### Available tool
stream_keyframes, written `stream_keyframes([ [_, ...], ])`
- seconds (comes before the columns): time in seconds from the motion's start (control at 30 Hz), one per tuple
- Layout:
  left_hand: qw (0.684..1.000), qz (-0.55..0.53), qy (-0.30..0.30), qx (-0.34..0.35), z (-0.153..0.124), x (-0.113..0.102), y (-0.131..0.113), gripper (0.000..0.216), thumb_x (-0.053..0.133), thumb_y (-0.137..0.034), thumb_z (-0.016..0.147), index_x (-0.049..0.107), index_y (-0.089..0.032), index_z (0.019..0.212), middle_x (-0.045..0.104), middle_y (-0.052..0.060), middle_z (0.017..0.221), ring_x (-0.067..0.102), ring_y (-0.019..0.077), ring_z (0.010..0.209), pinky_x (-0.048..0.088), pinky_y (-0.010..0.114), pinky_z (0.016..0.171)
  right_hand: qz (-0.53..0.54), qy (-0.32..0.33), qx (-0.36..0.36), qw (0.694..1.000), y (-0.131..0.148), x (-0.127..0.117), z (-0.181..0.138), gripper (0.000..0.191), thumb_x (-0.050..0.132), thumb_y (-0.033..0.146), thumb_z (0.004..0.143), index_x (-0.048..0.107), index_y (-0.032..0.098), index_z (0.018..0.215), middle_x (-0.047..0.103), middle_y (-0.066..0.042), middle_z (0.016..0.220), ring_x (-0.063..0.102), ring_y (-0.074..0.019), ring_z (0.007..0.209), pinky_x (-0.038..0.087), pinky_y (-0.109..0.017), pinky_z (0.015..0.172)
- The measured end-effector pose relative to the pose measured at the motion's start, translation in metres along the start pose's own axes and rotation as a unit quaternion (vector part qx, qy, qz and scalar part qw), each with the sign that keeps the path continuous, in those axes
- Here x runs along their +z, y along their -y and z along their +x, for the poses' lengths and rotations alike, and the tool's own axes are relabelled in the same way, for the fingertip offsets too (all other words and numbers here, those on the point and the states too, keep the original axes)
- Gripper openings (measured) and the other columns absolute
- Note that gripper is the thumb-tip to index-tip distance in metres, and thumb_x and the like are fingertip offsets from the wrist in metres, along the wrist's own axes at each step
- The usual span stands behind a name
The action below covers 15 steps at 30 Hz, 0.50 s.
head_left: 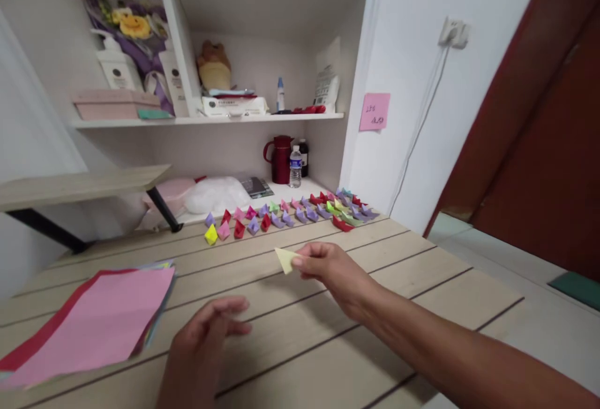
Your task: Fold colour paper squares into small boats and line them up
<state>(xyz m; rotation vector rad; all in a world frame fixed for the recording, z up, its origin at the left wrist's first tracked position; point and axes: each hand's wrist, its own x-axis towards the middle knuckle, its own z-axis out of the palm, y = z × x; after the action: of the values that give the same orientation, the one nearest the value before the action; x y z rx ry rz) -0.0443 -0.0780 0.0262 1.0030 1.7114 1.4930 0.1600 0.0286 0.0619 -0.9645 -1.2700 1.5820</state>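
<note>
Between the thumb and fingers of my right hand [323, 266] is a small folded piece of pale yellow paper [285, 260], held above the table with a pointed corner facing left. My left hand [210, 328] hovers lower and to the left, empty, its thumb and fingers apart. Rows of small folded paper boats stand along the table's far side, among them a bright yellow boat [210, 234] at the left end and a red boat [342, 224] nearer the right. To the left of my left hand lies a stack of coloured paper with a pink sheet [103, 315] on top.
The striped wooden table [281, 346] ends on the right above a tiled floor. A small raised shelf [84, 185] on black legs stands at the left. Behind the boats are a red jug [281, 160], a water bottle [295, 168] and a white plastic bag [218, 195].
</note>
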Motion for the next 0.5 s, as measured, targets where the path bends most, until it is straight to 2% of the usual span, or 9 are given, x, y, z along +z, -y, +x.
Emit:
stream_keyframes([
  [0.03,0.995,-0.088,-0.014,-0.033,0.017,0.009,-0.007,0.022,0.068,-0.038,0.067,0.070,-0.021,0.080,0.073,0.003,0.073,0.071,0.0251,0.077,0.057,0.041,0.080,0.011,-0.002,-0.004,1.000,0.003,0.005,0.017,0.029,0.085,0.035,0.056,0.064,0.017,0.063,0.060,0.003,0.064,0.050,-0.0115,0.062,0.040,-0.027,0.067],
  [0.07,0.992,-0.114,-0.022,-0.041,0.032,0.019,-0.011,0.019,0.065,-0.036,0.069,0.067,-0.020,0.076,0.072,0.003,0.072,0.071,0.0237,0.074,0.057,0.041,0.078,0.022,-0.006,-0.005,1.000,0.005,0.011,0.032,0.030,0.085,0.036,0.055,0.063,0.017,0.063,0.059,0.003,0.063,0.049,-0.0115,0.061,0.040,-0.027,0.066],
  [0.13,0.990,-0.130,-0.036,-0.031,0.056,0.038,-0.012,0.012,0.060,-0.028,0.072,0.065,-0.018,0.075,0.070,0.002,0.072,0.070,0.0193,0.067,0.057,0.040,0.080,0.035,-0.006,-0.007,0.999,0.003,0.020,0.054,0.032,0.086,0.036,0.053,0.062,0.017,0.063,0.059,0.003,0.062,0.050,-0.0117,0.061,0.039,-0.028,0.065],
  [0.2,0.990,-0.136,-0.034,-0.010,0.071,0.056,-0.005,0.015,0.060,-0.024,0.072,0.066,-0.017,0.084,0.070,0.002,0.077,0.069,0.0167,0.067,0.057,0.037,0.078,0.046,-0.002,-0.006,0.999,-0.006,0.026,0.065,0.034,0.086,0.037,0.050,0.062,0.016,0.062,0.059,0.003,0.061,0.049,-0.0113,0.060,0.038,-0.027,0.064],
  [0.37,0.990,-0.135,0.015,0.048,0.071,0.089,0.017,0.043,0.067,-0.050,0.072,0.068,-0.015,0.097,0.073,0.007,0.086,0.068,0.0189,0.070,0.055,0.034,0.073,0.078,0.011,0.030,0.996,-0.038,0.026,0.069,0.038,0.086,0.042,0.050,0.063,0.014,0.063,0.059,0.002,0.055,0.045,-0.0098,0.052,0.035,-0.027,0.058],
  [0.5,0.990,-0.127,0.052,0.040,0.064,0.094,0.024,0.045,0.064,-0.054,0.077,0.067,-0.017,0.103,0.073,0.007,0.089,0.068,0.0194,0.071,0.053,0.034,0.073,0.099,0.018,0.045,0.994,-0.048,0.021,0.067,0.037,0.085,0.041,0.053,0.065,0.014,0.066,0.064,-0.002,0.059,0.047,-0.0106,0.053,0.035,-0.026,0.059],
])
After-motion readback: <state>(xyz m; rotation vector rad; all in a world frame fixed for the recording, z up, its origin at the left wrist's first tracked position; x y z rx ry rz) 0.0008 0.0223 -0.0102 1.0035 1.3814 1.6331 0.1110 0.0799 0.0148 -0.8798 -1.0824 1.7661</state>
